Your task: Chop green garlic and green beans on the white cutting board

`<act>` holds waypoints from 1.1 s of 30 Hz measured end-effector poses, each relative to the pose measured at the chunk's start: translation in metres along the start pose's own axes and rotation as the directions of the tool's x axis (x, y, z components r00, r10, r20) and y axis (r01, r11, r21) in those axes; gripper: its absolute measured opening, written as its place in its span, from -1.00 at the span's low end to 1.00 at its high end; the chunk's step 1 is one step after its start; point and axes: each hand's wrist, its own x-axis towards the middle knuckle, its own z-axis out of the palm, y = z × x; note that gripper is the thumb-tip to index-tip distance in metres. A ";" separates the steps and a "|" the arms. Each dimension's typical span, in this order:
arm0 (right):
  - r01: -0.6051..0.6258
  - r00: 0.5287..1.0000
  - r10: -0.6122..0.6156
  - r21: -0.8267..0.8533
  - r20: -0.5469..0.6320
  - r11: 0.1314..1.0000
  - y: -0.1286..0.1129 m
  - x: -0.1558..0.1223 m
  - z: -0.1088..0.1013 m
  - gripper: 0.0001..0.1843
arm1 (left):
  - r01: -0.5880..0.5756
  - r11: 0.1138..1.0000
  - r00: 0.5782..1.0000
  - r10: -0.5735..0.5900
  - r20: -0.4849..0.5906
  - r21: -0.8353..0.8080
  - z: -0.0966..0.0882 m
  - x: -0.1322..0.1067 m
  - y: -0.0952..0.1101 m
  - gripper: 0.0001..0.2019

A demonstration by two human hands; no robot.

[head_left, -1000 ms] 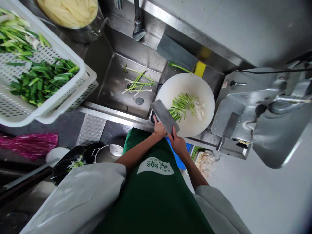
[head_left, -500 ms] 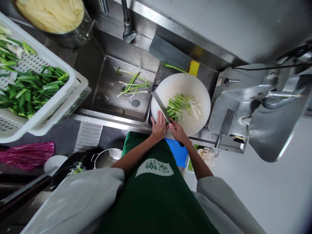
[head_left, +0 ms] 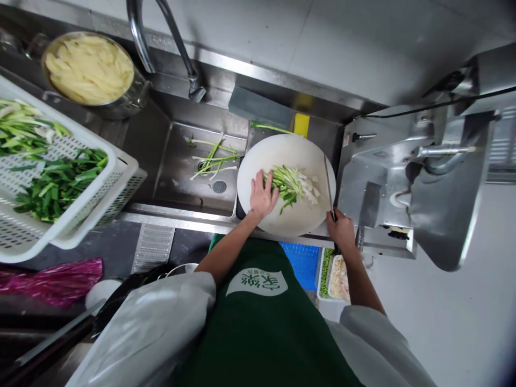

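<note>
I seem to be gathering cut stalks (head_left: 291, 183) on the white board (head_left: 290, 223), right of frame centre; left hand (head_left: 263, 194) spread, gripping nothing — right hand (head_left: 342, 231) closed round the knife (head_left: 328, 185); next calls for steady blade.

The one head view looks forward and steeply down from above the green apron (head_left: 258, 333), which fills the bottom edge. It faces the round board (head_left: 312, 220), left hand (head_left: 263, 200) and right hand (head_left: 342, 231) at middle distance, and spans widely: wall (head_left: 342, 43) at top, white baskets (head_left: 89, 208) left, metal machine (head_left: 447, 215) right.
</note>
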 end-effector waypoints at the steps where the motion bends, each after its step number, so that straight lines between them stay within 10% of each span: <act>1: -0.023 1.000 0.023 -0.042 0.002 0.999 0.004 -0.001 0.007 -0.45 | -0.013 1.000 1.000 0.013 -0.006 -0.003 0.004 0.008 0.009 -0.32; 10: 0.092 0.978 -0.118 0.153 0.171 0.984 -0.028 -0.032 0.046 -0.47 | -0.221 0.975 0.973 0.223 0.061 -0.029 0.034 0.036 0.048 -0.30; 20: -0.187 0.963 -0.006 0.680 0.271 0.709 0.079 -0.005 0.046 -0.55 | -0.251 0.904 0.967 0.253 -0.041 -0.347 0.019 0.042 0.002 -0.74; 33: -0.244 0.956 0.030 0.730 0.293 0.638 0.081 -0.013 0.073 -0.57 | -0.354 0.934 0.903 0.355 0.241 -0.048 -0.003 0.051 0.040 -0.81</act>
